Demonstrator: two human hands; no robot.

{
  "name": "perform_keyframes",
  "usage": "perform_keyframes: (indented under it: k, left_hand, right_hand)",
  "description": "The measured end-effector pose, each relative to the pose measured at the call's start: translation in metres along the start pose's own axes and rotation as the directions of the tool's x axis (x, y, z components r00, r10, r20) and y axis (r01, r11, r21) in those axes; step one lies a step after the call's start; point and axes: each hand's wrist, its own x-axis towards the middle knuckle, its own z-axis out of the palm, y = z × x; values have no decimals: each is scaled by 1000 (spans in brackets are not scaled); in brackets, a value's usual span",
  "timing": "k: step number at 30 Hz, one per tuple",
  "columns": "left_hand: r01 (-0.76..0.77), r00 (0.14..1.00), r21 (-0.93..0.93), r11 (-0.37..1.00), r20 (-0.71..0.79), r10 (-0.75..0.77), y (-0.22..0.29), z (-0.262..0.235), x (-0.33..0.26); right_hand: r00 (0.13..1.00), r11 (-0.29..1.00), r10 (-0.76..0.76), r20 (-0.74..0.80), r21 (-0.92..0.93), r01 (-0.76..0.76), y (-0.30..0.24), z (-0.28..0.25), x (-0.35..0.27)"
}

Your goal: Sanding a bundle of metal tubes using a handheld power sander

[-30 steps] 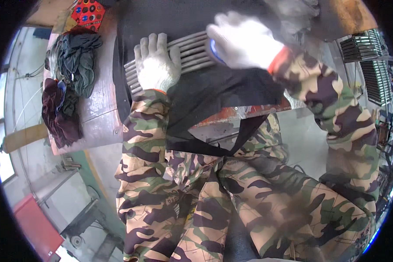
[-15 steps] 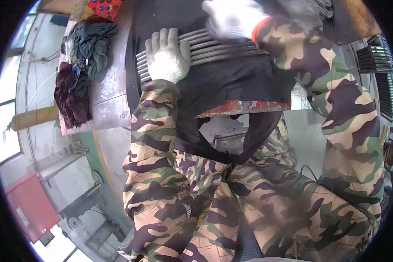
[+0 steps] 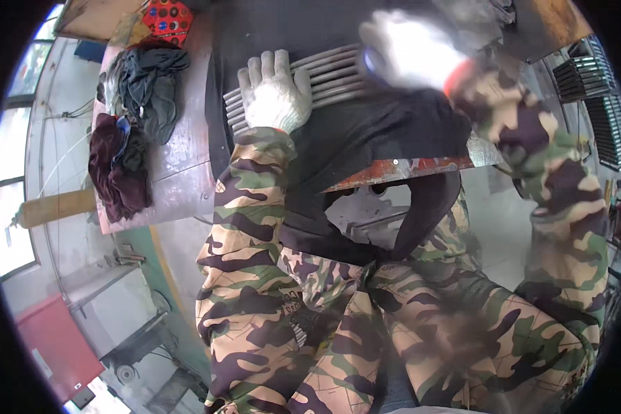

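Observation:
A row of several slim grey metal rods [image 3: 334, 72] lies side by side on a black cloth [image 3: 352, 131] spread over the table. My left hand [image 3: 277, 95], in a white knitted glove, rests flat across the rods' left part with its fingers stretched out and apart. Over the right end of the rods is my right hand [image 3: 421, 52], also white-gloved, with an orange cuff. Motion smears its fingers, and a small blue patch shows at its lower left edge. Whether it grips anything is not visible. The rods' right ends are hidden beneath or behind it.
Crumpled dark rags [image 3: 148, 90] and a maroon cloth [image 3: 117, 169] lie on the metal tabletop [image 3: 179, 172] at left. A red panel with round pieces [image 3: 167, 21] is at the far left. Stacked dark rods [image 3: 607, 124] stand at the right. The table's red front edge [image 3: 400, 171] is near my lap.
My right hand has moved rightward along the rods, uncovering more of their middle. My left hand keeps its flat place on them. The whole view has shifted slightly.

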Motion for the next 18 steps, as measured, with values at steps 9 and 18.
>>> perform_keyframes:
  k: [9, 18]
  left_hand:
    - [-17, 1000, 12, 1000, -22, 17, -5, 2, 2]
    - [38, 987, -27, 999, 158, -33, 9, 4, 4]
  right_hand:
    - [986, 997, -61, -158, -50, 54, 14, -1, 4]
    - [998, 997, -28, 53, 76, 24, 13, -3, 25]
